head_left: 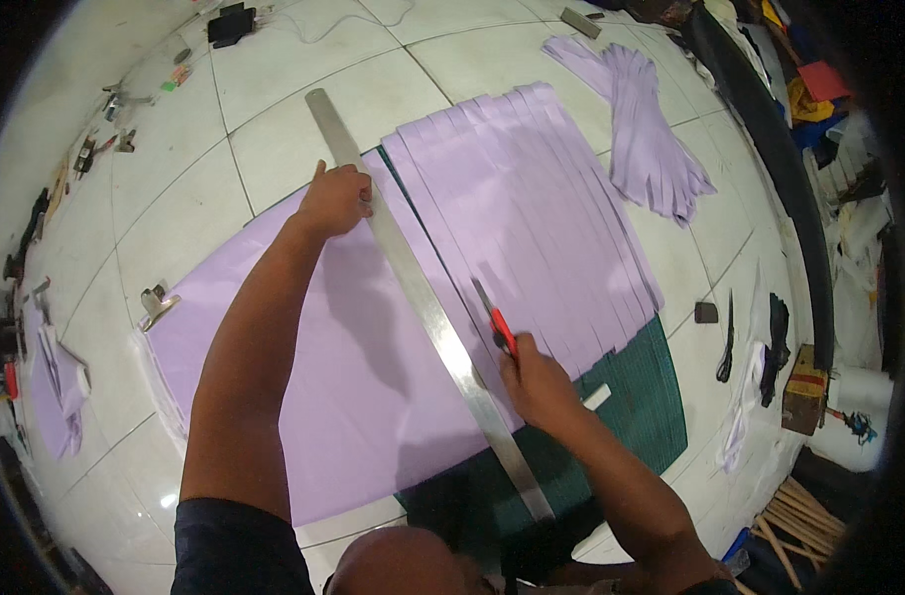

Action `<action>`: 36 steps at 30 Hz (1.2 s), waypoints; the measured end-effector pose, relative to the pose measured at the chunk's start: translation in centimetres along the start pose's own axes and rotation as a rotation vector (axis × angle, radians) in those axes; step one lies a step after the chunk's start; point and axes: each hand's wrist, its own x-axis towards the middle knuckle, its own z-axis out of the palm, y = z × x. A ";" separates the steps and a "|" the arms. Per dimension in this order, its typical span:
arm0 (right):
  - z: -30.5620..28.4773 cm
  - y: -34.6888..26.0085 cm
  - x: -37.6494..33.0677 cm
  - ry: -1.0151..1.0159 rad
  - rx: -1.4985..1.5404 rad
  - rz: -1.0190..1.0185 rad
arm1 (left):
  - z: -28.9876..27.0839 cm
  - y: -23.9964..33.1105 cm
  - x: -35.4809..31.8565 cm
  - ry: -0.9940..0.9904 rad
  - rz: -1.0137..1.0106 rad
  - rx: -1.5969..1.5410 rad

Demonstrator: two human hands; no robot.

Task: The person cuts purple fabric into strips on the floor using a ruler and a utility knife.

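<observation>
A wide sheet of lilac fabric [333, 367] lies over a dark green cutting mat [636, 402] on the floor. Slanting across it is a long metal ruler [416, 279]. My left hand [338, 201] is closed at the ruler's upper part, fingers curled against its edge. In my right hand [540, 387] is a red utility knife [503, 330], its blade pointing away from me over the fabric, right of the ruler. Side by side to the right of the ruler lie several cut lilac strips [542, 218]. Whether the blade touches the cloth I cannot tell.
A bulldog clip [157, 306] grips the fabric's left edge. More lilac strips [646, 134] lie bunched at the far right. A small white block [597, 397] rests on the mat beside my right wrist. Scissors [727, 342] and wooden sticks [799, 521] are farther right.
</observation>
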 end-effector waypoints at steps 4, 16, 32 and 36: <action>0.9 -5.4 8.0 0.045 0.034 -0.082 | -0.4 -1.9 1.3 0.001 -0.044 -0.067; 2.1 -15.2 20.5 0.083 0.062 -0.196 | -1.0 -3.4 3.2 -0.092 -0.039 0.089; 0.0 -16.4 22.3 0.028 -0.053 -0.205 | -2.6 -1.9 3.3 -0.182 -0.053 0.181; -0.7 -16.5 22.1 -0.021 -0.034 -0.176 | -2.6 -2.2 3.4 -0.161 -0.049 0.169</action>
